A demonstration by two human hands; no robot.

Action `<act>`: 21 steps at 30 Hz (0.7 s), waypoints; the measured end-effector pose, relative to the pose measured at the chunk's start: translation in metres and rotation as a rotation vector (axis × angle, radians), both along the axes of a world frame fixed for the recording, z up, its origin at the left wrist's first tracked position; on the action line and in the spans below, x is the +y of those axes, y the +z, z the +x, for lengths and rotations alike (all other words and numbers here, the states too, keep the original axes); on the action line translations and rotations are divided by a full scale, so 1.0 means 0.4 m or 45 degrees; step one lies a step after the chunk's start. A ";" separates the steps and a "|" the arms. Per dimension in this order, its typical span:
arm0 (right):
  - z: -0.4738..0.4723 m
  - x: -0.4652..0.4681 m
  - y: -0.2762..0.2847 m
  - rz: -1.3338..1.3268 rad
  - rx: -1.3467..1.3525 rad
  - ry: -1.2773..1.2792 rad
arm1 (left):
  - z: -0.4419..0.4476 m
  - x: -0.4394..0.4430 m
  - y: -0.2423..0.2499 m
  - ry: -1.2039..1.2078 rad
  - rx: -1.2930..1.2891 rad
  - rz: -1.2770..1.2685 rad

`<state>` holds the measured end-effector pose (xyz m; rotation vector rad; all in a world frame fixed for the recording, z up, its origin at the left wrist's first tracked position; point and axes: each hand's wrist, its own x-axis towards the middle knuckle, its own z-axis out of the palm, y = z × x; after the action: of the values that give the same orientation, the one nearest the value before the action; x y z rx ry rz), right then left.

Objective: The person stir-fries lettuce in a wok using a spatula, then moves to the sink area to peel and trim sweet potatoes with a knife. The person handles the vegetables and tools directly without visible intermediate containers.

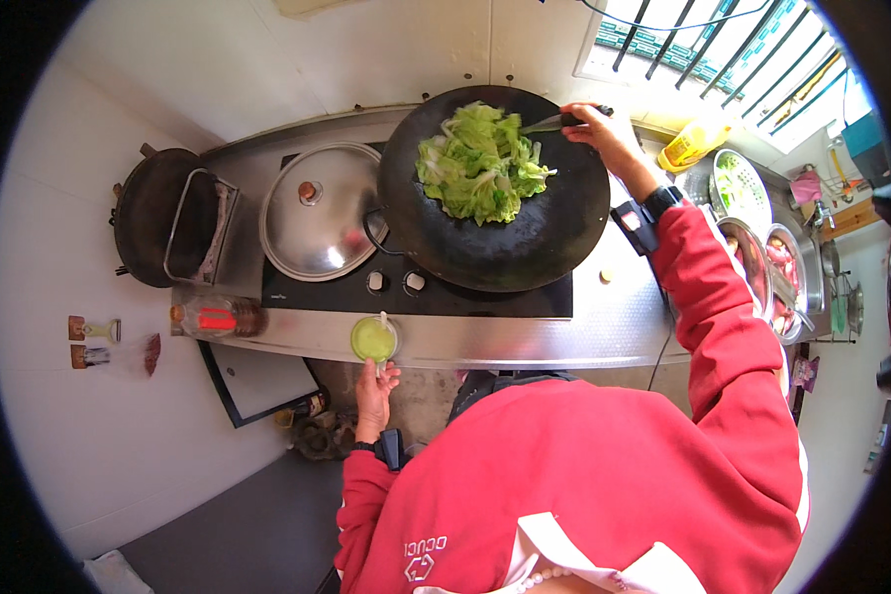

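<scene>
My right hand (598,137) grips the dark handle of a metal spatula (543,125). The spatula's blade goes in under or behind leafy green cabbage (482,163), which is heaped in a large black wok (564,237) on the cooktop. At the counter's front edge, my left hand (376,390) has its thumb and fingers on the near side of a small green-topped container (371,340), perhaps a seasoning jar with a handle. A small white piece shows at its far edge.
A domed steel lid (319,237) lies left of the wok on the black cooktop (482,303). Further left are a second wok (160,215) and a plastic bottle (219,318). On the right stand a yellow bottle (687,148), a colander of greens (741,189) and steel bowls (785,260).
</scene>
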<state>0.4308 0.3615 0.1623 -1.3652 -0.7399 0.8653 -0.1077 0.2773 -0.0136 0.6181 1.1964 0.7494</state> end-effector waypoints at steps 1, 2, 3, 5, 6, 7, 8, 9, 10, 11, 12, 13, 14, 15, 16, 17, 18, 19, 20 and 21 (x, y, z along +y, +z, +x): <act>-0.009 0.008 -0.005 -0.052 0.106 0.037 | 0.000 0.001 0.002 0.000 -0.007 -0.015; -0.020 0.008 -0.004 -0.075 0.074 0.133 | 0.001 0.000 0.005 -0.002 -0.005 -0.013; -0.032 0.000 0.002 0.027 -0.094 0.307 | 0.001 0.000 0.007 -0.003 -0.001 -0.020; -0.054 -0.040 0.032 0.113 -0.439 0.535 | 0.002 -0.001 0.011 -0.001 0.010 -0.019; -0.071 -0.061 0.048 0.177 -0.719 0.621 | 0.002 -0.002 0.012 0.000 0.020 -0.013; -0.092 -0.101 0.060 0.307 -0.925 0.693 | 0.003 -0.003 0.012 0.001 0.029 -0.005; -0.112 -0.145 0.073 0.337 -1.127 0.756 | 0.003 -0.003 0.012 0.002 0.021 -0.008; -0.133 -0.189 0.084 0.341 -1.340 0.821 | 0.002 -0.002 0.011 0.001 0.012 -0.010; -0.155 -0.228 0.094 0.445 -1.411 0.914 | 0.002 -0.001 0.010 0.000 0.004 -0.013; -0.175 -0.267 0.106 0.528 -1.489 1.011 | 0.001 0.000 0.008 -0.007 -0.003 -0.015; -0.190 -0.314 0.122 0.379 -1.547 1.089 | 0.000 0.001 0.007 -0.012 -0.010 -0.017; -0.202 -0.361 0.138 0.206 -1.597 1.183 | -0.001 0.001 0.006 -0.015 -0.014 -0.020; -0.210 -0.397 0.149 0.173 -1.581 1.192 | -0.002 0.001 0.005 -0.013 -0.004 -0.017; -0.218 -0.423 0.153 0.096 -1.571 1.218 | -0.002 0.000 0.004 -0.013 0.005 -0.014; -0.225 -0.436 0.149 0.078 -1.548 1.235 | -0.001 -0.001 0.004 -0.015 0.015 -0.010; -0.228 -0.440 0.143 0.069 -1.558 1.257 | -0.001 -0.001 0.004 -0.017 0.011 -0.010; -0.228 -0.433 0.131 0.070 -1.558 1.238 | -0.001 -0.001 0.004 -0.021 0.008 -0.010; -0.226 -0.414 0.114 0.040 -1.577 1.244 | 0.000 -0.001 0.004 -0.016 0.016 -0.015; -0.222 -0.387 0.096 -0.065 -1.653 1.237 | 0.000 0.000 0.004 -0.024 0.015 -0.011; -0.209 -0.361 0.084 -0.068 -1.699 1.180 | 0.000 0.000 0.003 -0.017 0.027 -0.014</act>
<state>0.3473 0.2170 0.1961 -1.5536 -2.5142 0.5205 -0.1078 0.2772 -0.0124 0.6258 1.2140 0.7257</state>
